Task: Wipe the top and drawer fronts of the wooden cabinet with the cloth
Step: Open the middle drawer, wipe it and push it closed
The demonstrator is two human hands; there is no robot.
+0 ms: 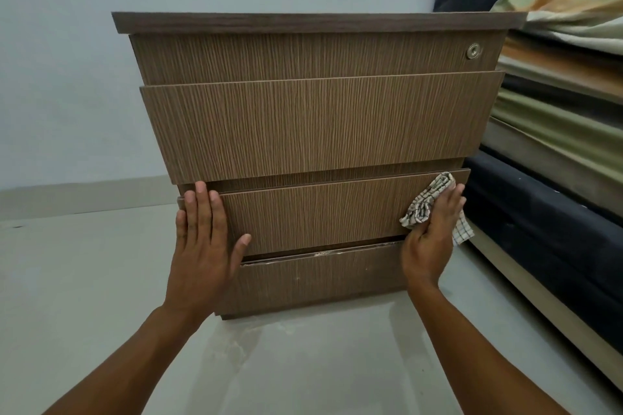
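Left hand (202, 239) spread flat on third drawer front (320, 212), prob bracing it; right hand (435, 239) presses checked cloth (428, 200) at its right end.

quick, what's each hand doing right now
Left hand: open, flat against the third drawer front, holding nothing.
Right hand: pressing the checked cloth against the same drawer front's right end.

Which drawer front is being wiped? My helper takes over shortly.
On the wooden cabinet, count down to the third drawer front. The left hand lies flat there; the right hand presses the checked cloth at its right end.
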